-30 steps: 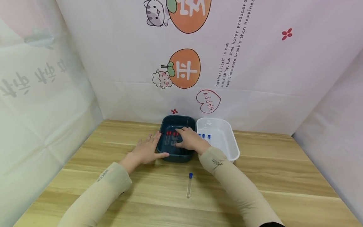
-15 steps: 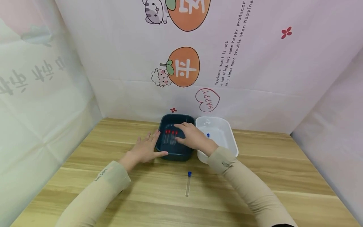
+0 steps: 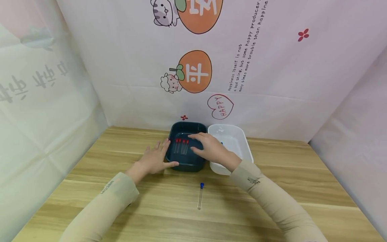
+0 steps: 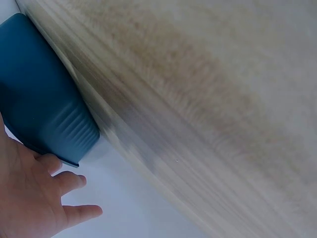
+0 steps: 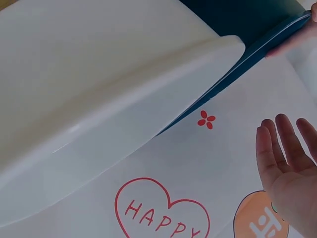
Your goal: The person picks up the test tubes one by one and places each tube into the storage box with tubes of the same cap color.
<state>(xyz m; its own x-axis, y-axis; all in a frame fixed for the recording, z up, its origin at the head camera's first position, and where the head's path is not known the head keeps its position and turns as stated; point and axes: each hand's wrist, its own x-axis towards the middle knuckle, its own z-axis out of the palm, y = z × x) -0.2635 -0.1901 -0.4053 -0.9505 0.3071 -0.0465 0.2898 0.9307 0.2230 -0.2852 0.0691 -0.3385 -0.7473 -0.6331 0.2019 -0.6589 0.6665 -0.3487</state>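
Blue-capped tube (image 3: 201, 196) lies alone on wooden table (image 3: 272, 181), nearest. Beyond: dark tray (image 3: 185, 162) holding red-capped tubes (image 3: 181, 145), white tray (image 3: 242, 148) touching its right. Left hand (image 3: 155, 158) flat, fingers straight, against dark tray's side; right hand (image 3: 211, 149) relaxed, empty, over both trays

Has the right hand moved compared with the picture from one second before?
Yes. The right hand has drawn back to the right, off the red-capped tubes in the dark tray, and now lies partly over the white tray.
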